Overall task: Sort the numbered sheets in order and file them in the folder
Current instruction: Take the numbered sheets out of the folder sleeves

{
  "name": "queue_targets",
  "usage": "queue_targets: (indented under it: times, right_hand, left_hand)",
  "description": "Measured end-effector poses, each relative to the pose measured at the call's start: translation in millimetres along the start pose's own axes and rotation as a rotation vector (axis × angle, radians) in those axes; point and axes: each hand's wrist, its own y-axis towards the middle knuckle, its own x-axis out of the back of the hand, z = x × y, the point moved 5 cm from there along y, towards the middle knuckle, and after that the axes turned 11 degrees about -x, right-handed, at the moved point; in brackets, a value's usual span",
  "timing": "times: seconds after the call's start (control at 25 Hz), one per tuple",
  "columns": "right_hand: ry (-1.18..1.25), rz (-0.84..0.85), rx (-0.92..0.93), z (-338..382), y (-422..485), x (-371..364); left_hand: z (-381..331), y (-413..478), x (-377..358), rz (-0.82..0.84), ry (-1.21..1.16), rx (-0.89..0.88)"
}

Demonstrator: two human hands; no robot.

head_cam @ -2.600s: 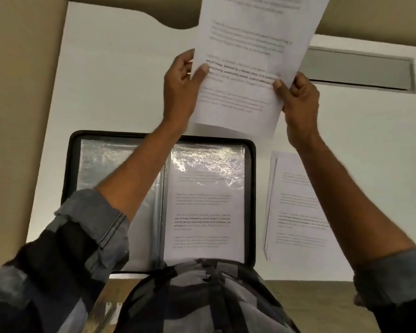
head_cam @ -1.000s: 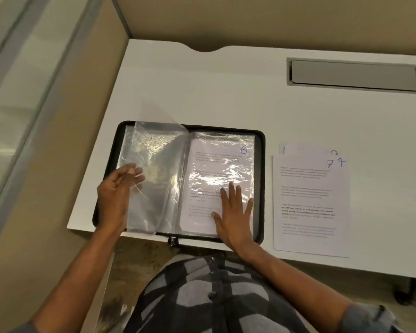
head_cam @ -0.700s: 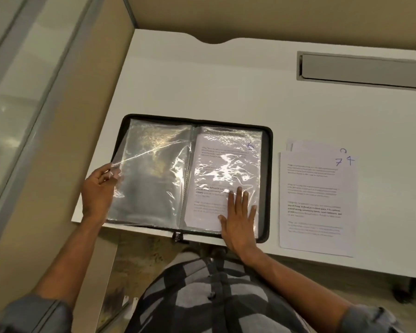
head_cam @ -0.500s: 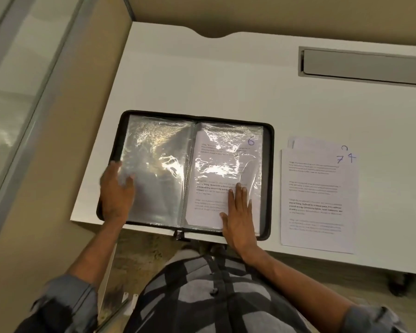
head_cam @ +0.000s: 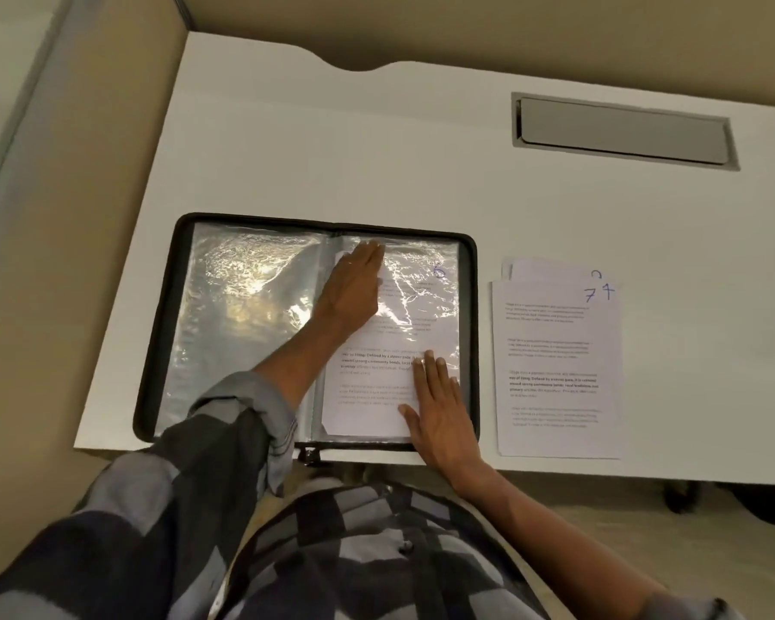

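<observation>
While spread open flat near front edge of white counter (head_cam: pixel 376 149): black zip folder (head_cam: pixel 161 351), pinned under both grips. Long axis left-right, parallel to counter's front edge; spine front-to-back, roughly mid-frame.

Left grip (head_cam: pixel 354 288): flat, fingers straight and together, nothing held. Pressed on top of right-hand clear sleeve (head_cam: pixel 439 302), just beside spine, fingertips aimed at far rim. Forearm diagonal across left page.

Right grip (head_cam: pixel 444 413): also flat, fingers straight, slightly spread, nothing held. Palm down on lower right of sheet 6 (head_cam: pixel 368 413), heel over folder's near rim.

Sheet 6 inside that sleeve, between the two grips and partly under each. Portrait, long axis front-to-back, top edge away from body, text upright to wearer, handwritten 6 at far right corner.

Left-hand sleeve (head_cam: pixel 242 306): shiny, glare, contents not readable.

Loose stack (head_cam: pixel 555 373) on counter just right of folder, apart from it, same portrait heading. Top sheet marked 7; 4 and another partly hidden numeral peeking from sheets below.

Zip pull (head_cam: pixel 307 454) hanging at near edge by spine. Grey cable hatch (head_cam: pixel 623 132) far right, well apart.
</observation>
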Motion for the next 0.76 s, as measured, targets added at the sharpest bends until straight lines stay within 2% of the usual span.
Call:
queue_targets:
  times: [0.12,0.24,0.36,0.44,0.52,0.64,0.76]
  right_hand:
    - [-0.019,0.012,0.004,-1,0,3]
    - [-0.03,-0.006,-0.016,2,5,9]
    - [0.071,-0.248,0.059,14,32,50]
    - [0.211,-0.366,0.151,30,69,94]
    - [0.295,-0.409,0.227,50,112,140]
    - [0.271,-0.256,0.296,76,184,180]
    - [0.017,0.103,0.265,88,232,177]
  left_hand:
    - [25,21,-10,0.051,0.169,-0.045]
    - [29,25,-4,-0.038,0.248,-0.127]
    - [32,23,11,-0.126,0.144,-0.178]
    - [33,22,15,-0.088,-0.01,-0.203]
    - [40,25,16,0.002,-0.076,-0.271]
    - [51,35,19,0.196,-0.09,-0.288]
    - [53,51,27,0.226,-0.241,-0.165]
